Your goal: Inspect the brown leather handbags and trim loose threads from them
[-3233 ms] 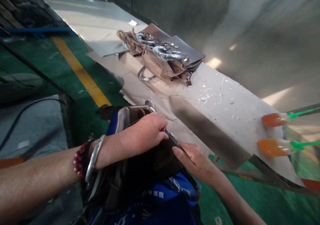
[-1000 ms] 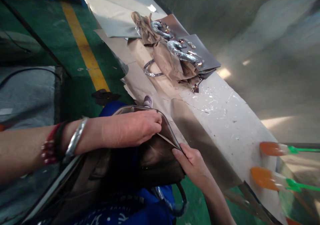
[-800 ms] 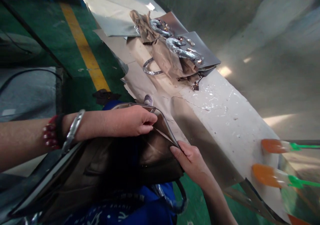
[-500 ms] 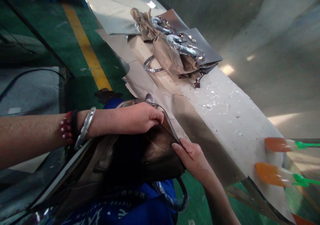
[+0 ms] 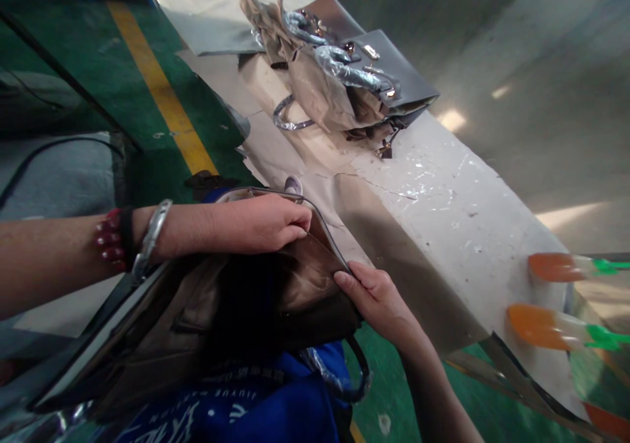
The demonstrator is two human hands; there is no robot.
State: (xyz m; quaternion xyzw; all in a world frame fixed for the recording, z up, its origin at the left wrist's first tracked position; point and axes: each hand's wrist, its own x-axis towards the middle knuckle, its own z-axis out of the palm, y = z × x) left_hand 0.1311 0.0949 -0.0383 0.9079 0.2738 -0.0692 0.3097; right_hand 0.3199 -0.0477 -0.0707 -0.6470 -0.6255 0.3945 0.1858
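An open handbag (image 5: 315, 328) with a dark outside and tan lining (image 5: 315, 269) rests at my lap, its mouth facing up. My left hand (image 5: 280, 223) reaches over the opening, its fingers pinched on the edge of the lining near the far corner. My right hand (image 5: 377, 295) grips the bag's rim at the right corner, thumb on the inner side. A plastic-wrapped handle (image 5: 361, 371) hangs below the bag on the right. Part of the bag's inside is in deep shadow.
A paper-covered table (image 5: 433, 213) runs diagonally ahead. Several handbags (image 5: 408, 75) with wrapped handles and brown paper (image 5: 319, 88) lie on its far part. Orange bottles (image 5: 536, 325) with green tops stand at the right end. A yellow line (image 5: 157, 88) crosses the green floor.
The view has shifted slightly, so the table's handbags appear higher. My left hand has moved a little left along with the bag; both hands keep their hold.
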